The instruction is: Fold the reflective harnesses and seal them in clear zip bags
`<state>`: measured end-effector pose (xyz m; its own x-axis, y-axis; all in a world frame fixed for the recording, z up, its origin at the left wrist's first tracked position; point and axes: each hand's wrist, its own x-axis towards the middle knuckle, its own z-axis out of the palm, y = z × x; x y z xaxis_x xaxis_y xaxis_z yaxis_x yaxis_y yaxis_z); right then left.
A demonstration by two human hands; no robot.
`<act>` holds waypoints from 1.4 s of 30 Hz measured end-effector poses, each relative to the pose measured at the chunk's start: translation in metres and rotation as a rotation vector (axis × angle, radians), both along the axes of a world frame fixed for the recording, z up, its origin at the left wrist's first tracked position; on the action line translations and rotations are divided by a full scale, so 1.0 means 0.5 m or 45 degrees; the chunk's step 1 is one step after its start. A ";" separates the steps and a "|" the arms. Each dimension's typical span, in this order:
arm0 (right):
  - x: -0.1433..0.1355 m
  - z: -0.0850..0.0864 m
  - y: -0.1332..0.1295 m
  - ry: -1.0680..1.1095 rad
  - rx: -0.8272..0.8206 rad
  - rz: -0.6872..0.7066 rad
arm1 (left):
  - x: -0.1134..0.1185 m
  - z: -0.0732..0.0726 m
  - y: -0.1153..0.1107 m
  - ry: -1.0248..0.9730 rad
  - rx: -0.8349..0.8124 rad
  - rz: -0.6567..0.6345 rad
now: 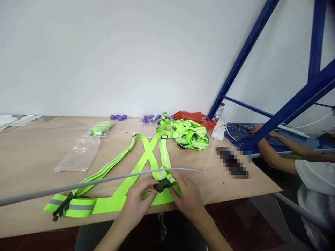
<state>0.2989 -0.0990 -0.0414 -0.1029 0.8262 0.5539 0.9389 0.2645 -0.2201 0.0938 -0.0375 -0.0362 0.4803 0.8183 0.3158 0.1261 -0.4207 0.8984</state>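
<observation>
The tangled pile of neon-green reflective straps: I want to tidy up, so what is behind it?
Behind the pile, a crumpled red plastic bag shows along its far edge. The pile covers the bag's nearer part, and anything else hidden there cannot be seen.

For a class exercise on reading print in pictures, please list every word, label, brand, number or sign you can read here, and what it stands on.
No text can be read in this picture.
Bottle: its label shows, but any print is too small and blurred to read.
Dark item at the right: pixelated, so unreadable.
Yellow-green harness, black buckle and flat clear bag: no legible marks.
</observation>
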 end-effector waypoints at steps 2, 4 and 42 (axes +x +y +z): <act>0.011 -0.003 -0.005 -0.016 -0.009 0.021 | -0.002 0.000 -0.001 0.021 -0.138 -0.015; 0.021 -0.009 -0.009 -0.063 -0.033 0.040 | -0.002 0.001 -0.003 0.084 -0.190 -0.007; 0.154 -0.017 -0.072 0.696 -0.513 -0.021 | -0.081 0.005 -0.022 0.499 0.182 -0.182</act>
